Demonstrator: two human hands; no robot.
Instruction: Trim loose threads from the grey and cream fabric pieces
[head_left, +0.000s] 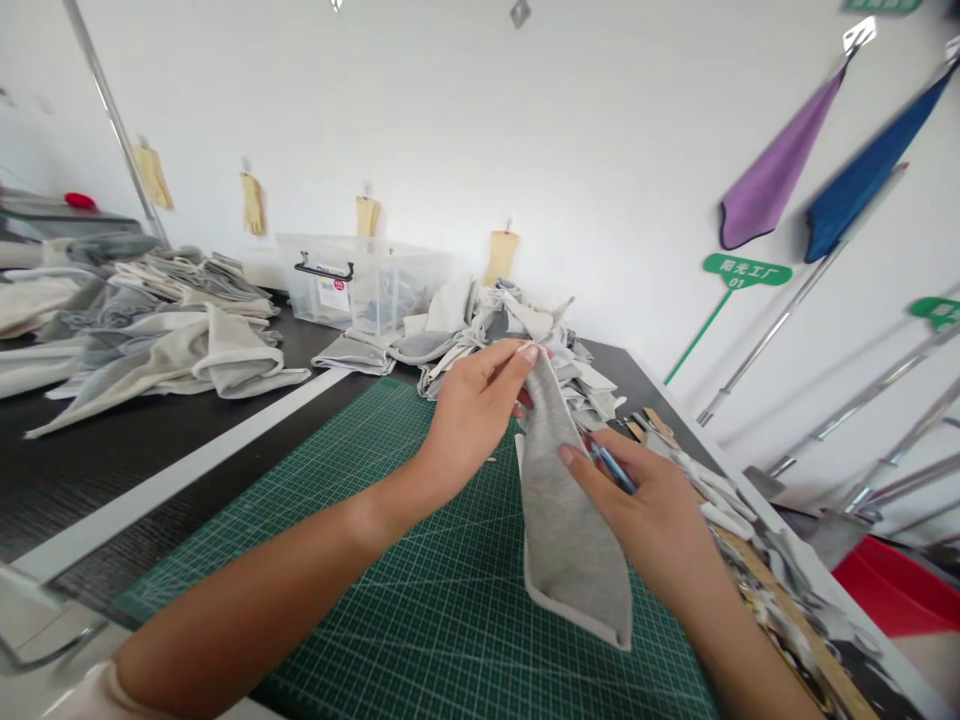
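A grey cloth [566, 510] with white edging hangs over the green cutting mat [375, 500], its lower end loose. My left hand [484, 400] pinches its top end between thumb and fingers. Lower down, my right hand [637, 500] is closed, with the thumb pressed on the cloth's right edge. A slim blue tool [613, 468] is also in the right hand; its working end is mostly hidden, so I cannot tell its exact kind.
A pile of grey and white cloths [517, 320] lies behind my hands, another cloth pile [172, 320] at left. A clear plastic bin [360, 290] stands at the back. Scraps and strips [772, 580] line the table's right edge. A red dustpan-like object [900, 585] is beyond it.
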